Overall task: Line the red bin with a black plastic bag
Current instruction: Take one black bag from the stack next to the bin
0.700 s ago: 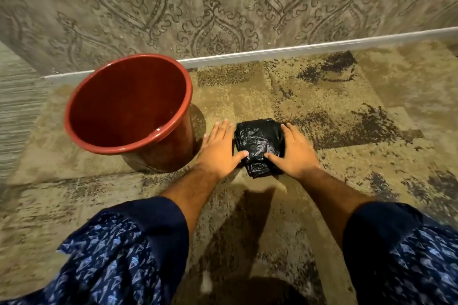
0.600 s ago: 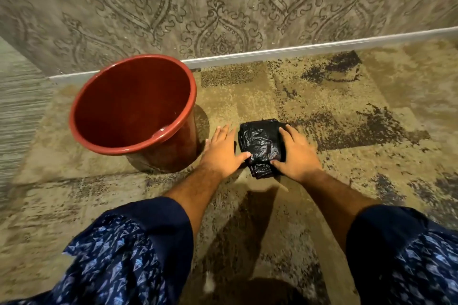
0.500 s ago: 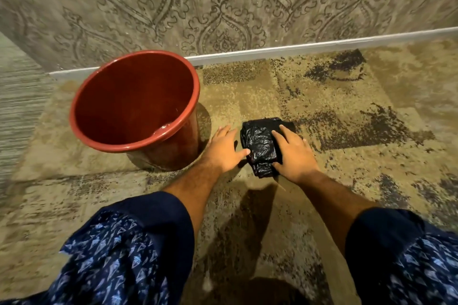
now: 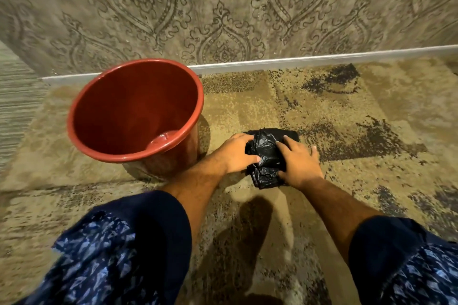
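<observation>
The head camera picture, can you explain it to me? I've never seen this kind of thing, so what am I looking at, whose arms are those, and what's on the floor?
There is no machine here. A person wears a camera on the head, so the one picture looks forward and down along their own arms. The blue patterned cloth at the bottom is their sleeves. On the rug, near a patterned wall, stands a red bin, upright and with nothing visible inside. To its right lies a black bag, still folded into a small bundle on the rug. The left hand and right hand both rest on the bundle, fingers curled over it, seemingly about to pick it up or unfold it. Whether they actually grip it is not clear.
</observation>
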`<action>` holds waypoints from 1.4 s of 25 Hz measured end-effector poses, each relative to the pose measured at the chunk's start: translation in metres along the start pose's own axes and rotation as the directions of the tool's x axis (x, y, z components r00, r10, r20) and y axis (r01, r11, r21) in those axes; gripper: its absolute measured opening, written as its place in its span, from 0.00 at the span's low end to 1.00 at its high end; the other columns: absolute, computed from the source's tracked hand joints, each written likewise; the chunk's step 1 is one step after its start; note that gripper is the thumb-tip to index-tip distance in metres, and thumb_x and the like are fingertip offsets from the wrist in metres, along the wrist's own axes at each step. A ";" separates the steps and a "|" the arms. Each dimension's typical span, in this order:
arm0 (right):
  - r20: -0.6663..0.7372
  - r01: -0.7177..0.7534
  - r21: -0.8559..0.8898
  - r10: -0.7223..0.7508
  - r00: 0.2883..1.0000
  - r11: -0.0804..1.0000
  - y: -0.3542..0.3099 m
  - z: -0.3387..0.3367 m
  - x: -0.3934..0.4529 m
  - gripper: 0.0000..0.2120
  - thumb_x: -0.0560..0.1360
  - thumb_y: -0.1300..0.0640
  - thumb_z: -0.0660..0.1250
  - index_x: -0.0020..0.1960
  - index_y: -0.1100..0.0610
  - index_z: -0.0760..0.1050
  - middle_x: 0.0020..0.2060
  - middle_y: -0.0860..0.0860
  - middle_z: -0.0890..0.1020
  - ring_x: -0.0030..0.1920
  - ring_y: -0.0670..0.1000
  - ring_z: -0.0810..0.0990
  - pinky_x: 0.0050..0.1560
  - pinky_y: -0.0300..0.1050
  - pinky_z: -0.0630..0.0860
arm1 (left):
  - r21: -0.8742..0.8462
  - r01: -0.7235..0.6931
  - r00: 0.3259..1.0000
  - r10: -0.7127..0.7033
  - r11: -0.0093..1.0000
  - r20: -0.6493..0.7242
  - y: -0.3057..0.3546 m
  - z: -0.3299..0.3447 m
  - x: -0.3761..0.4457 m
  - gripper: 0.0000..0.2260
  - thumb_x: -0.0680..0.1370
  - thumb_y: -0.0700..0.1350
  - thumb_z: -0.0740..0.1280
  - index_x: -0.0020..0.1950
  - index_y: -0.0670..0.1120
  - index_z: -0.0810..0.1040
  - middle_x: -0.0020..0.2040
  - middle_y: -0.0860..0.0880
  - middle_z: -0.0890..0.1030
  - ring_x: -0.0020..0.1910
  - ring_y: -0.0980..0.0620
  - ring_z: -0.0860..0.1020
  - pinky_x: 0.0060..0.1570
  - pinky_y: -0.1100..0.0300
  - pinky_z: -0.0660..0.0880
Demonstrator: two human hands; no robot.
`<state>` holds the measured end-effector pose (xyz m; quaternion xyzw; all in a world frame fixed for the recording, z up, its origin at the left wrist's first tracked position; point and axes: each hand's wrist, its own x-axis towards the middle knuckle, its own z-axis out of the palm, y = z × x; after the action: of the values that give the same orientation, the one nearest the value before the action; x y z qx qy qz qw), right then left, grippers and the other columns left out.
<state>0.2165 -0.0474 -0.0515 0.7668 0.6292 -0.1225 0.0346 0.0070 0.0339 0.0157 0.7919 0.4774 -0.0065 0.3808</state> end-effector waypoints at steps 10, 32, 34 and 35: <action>-0.055 -0.012 -0.078 0.008 0.998 0.997 -0.006 -0.006 0.011 0.21 0.83 0.58 0.63 0.75 0.46 0.74 0.68 0.47 0.84 0.73 0.51 0.78 0.84 0.70 0.46 | 0.087 -0.103 0.993 0.098 0.991 0.059 0.013 -0.024 -0.011 0.43 0.76 0.50 0.77 0.85 0.44 0.58 0.85 0.43 0.59 0.84 0.42 0.62 0.83 0.47 0.62; 0.285 -0.288 0.944 0.038 0.958 0.161 0.008 -0.155 0.052 0.19 0.86 0.48 0.65 0.71 0.58 0.78 0.65 0.58 0.84 0.61 0.58 0.81 0.58 0.54 0.81 | -0.895 -0.069 0.958 -0.222 0.440 -0.183 0.031 -0.056 0.026 0.10 0.77 0.41 0.74 0.59 0.47 0.85 0.54 0.48 0.91 0.56 0.47 0.89 0.61 0.47 0.82; 0.105 -0.140 0.957 0.144 0.984 0.253 -0.005 -0.158 0.047 0.24 0.82 0.38 0.67 0.70 0.52 0.76 0.68 0.53 0.82 0.62 0.55 0.83 0.57 0.52 0.80 | -0.889 -0.078 0.939 -0.266 0.452 -0.218 0.034 -0.060 0.025 0.10 0.78 0.40 0.74 0.59 0.47 0.84 0.54 0.47 0.91 0.55 0.47 0.89 0.61 0.46 0.83; -0.015 -0.033 0.958 0.165 0.986 0.285 -0.009 -0.160 0.044 0.29 0.78 0.33 0.69 0.72 0.49 0.73 0.70 0.50 0.80 0.62 0.52 0.83 0.56 0.50 0.80 | -0.894 -0.078 0.930 -0.292 0.440 -0.225 0.037 -0.062 0.025 0.11 0.78 0.41 0.74 0.60 0.47 0.83 0.54 0.46 0.90 0.55 0.46 0.89 0.60 0.44 0.84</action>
<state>0.2382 0.0297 0.0943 0.6795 0.3847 -0.4276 -0.4556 0.0270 0.0811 0.0718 0.4278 0.5178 0.3601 0.6474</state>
